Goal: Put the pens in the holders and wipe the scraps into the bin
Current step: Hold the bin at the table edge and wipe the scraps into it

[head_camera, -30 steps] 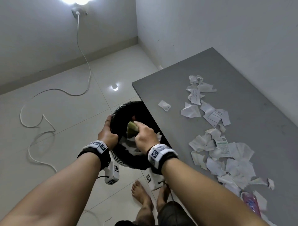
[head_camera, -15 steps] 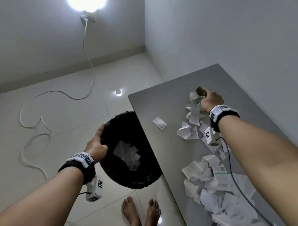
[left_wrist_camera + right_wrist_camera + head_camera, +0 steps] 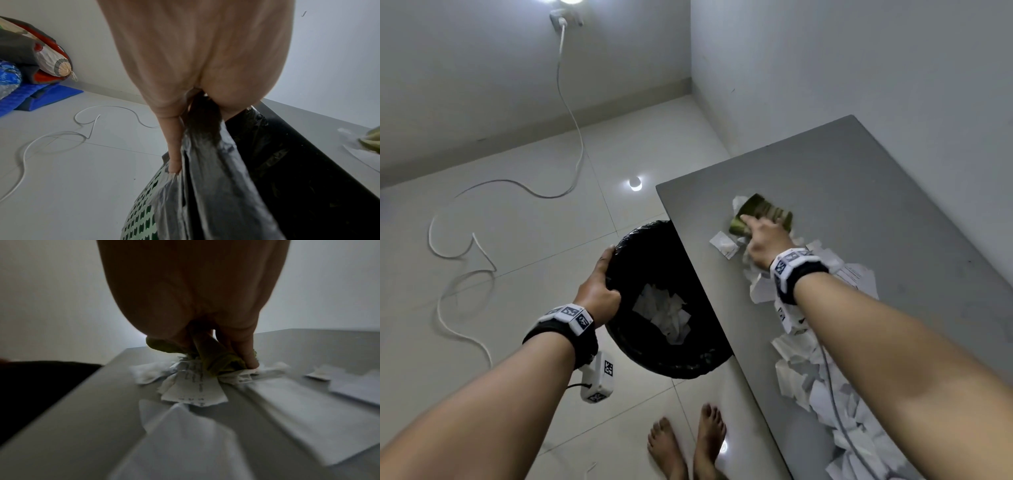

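The right hand is pressing a green cloth down onto the grey table, with its fingers curled over the cloth and gripping it, as the right wrist view is showing. The cloth is lying against the far end of the paper scraps, which are trailing along the table toward the person in a loose line beneath the right forearm. One small scrap is lying a little apart from the rest, between the cloth and the table's left edge. In the right wrist view a printed scrap is sitting bunched directly against the cloth.

The left hand is gripping the rim of the bin, thumb inside and fingers outside, over the black plastic liner that is folded across the rim. The bin is being held off the floor, tilted with its mouth facing up toward the person and tucked against the table's left edge, partly beneath it. White scraps in the bin are already lying at the bottom. The left wrist view is showing a green perforated wall under the liner.

A white cable is running from a wall socket and looping over the tiled floor left of the bin. Bare feet are standing beside the table's near left edge. No pens or holders are appearing in any view.
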